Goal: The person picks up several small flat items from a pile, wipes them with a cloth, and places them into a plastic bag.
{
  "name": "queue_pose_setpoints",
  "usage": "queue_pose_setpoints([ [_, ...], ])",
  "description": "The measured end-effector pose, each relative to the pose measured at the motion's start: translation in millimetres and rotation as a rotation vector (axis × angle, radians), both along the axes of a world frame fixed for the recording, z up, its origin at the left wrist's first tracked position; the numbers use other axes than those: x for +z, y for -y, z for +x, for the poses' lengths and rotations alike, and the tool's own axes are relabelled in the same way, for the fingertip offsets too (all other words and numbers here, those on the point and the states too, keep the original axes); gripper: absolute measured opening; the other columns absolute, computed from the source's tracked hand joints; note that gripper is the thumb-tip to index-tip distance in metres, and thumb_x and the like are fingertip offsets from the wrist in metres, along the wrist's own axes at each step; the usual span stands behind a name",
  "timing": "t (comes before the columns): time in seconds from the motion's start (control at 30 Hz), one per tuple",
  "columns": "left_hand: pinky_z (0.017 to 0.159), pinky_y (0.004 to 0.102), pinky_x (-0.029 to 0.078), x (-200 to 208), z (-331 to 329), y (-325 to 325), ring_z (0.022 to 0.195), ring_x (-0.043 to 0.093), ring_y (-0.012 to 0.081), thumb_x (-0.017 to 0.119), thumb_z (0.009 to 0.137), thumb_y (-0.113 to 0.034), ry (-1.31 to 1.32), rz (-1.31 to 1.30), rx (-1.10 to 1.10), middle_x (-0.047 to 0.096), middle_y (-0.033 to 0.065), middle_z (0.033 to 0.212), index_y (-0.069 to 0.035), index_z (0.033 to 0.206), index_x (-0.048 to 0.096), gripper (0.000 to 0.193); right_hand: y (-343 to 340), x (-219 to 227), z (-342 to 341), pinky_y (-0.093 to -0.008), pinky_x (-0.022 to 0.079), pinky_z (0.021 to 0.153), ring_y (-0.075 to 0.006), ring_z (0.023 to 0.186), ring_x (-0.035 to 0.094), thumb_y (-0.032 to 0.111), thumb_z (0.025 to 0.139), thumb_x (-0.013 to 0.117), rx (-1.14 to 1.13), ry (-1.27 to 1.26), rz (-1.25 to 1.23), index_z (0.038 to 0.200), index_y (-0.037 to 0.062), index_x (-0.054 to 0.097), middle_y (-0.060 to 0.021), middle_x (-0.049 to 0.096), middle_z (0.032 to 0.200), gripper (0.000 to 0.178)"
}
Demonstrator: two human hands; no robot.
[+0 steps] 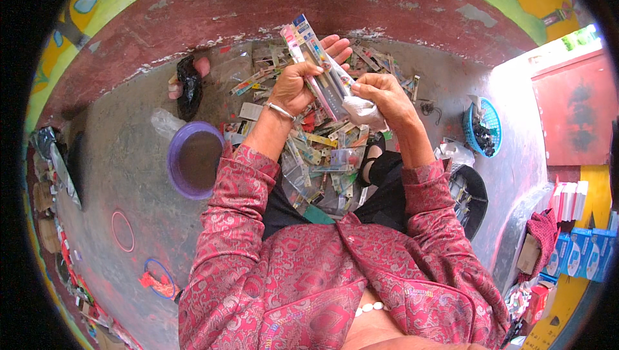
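My left hand (295, 85) is wrapped round several long, slim packages, its fingers stretching out behind them. The pink-edged package (294, 45) lies leftmost, and a blue-topped package (305, 32) with a clear front sits beside it. What is inside is too small to make out. My right hand (382, 97) is closed on a crumpled white cloth (365, 112), which rests against the right side of the packages. Below both hands, a heap of similar slim packages (332, 156) covers the floor between my legs.
A purple basin (173, 170) stands at the left, next to a black bag (189, 89). To the right are a blue basket (485, 132) with dark stuff in it and a black tub (476, 198). Two hoops lie lower left. A red-brown wall (271, 5) closes the far side.
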State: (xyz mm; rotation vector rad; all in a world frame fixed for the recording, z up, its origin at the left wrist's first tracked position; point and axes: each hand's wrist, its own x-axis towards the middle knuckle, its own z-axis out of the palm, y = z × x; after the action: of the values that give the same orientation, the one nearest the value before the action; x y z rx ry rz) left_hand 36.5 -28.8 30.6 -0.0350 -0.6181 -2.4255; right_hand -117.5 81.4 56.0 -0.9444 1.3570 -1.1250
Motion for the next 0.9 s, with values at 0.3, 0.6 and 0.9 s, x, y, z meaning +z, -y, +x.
queue_pose_setpoints([
  [0.3, 0.102, 0.0435, 0.031, 0.9, -1.8, -0.6, 0.122, 0.036, 0.0318, 0.046, 0.067, 0.005, 0.03, -0.003, 0.009, 0.036, 0.022, 0.131, 0.002, 0.128, 0.029, 0.063, -2.8, 2.2, -6.2, -0.0229, 0.041, 0.051, -0.0063, 0.058, 0.05, 0.019, 0.077, 0.06, -0.199, -0.225, -0.185, 0.077, -0.0036, 0.062, -0.002, 0.059, 0.066, 0.023],
  [0.6, 0.093, 0.034, 0.043, -9.0, -3.9, -0.5, 0.109, 0.05, 0.0273, 0.059, 0.078, -0.006, 0.131, 0.027, 0.005, 0.044, 0.0183, 0.125, 0.002, 0.125, 0.035, 0.054, -3.8, 4.1, -0.5, -0.0234, 0.041, 0.054, -0.0062, 0.059, 0.05, 0.02, 0.077, 0.059, -0.283, -0.493, -0.257, 0.076, -0.0037, 0.062, -0.0018, 0.059, 0.063, 0.024],
  [0.9, 0.085, 0.0388, 0.047, -10.5, -2.4, 0.1, 0.099, 0.056, 0.0272, 0.049, 0.077, 0.002, 0.424, -0.004, 0.194, 0.055, 0.0153, 0.111, -0.001, 0.126, 0.035, 0.052, -4.8, 3.6, -0.3, -0.0214, 0.037, 0.051, -0.0056, 0.056, 0.047, 0.019, 0.078, 0.06, -0.228, 0.048, -0.081, 0.072, 0.0007, 0.062, 0.001, 0.057, 0.063, 0.02],
])
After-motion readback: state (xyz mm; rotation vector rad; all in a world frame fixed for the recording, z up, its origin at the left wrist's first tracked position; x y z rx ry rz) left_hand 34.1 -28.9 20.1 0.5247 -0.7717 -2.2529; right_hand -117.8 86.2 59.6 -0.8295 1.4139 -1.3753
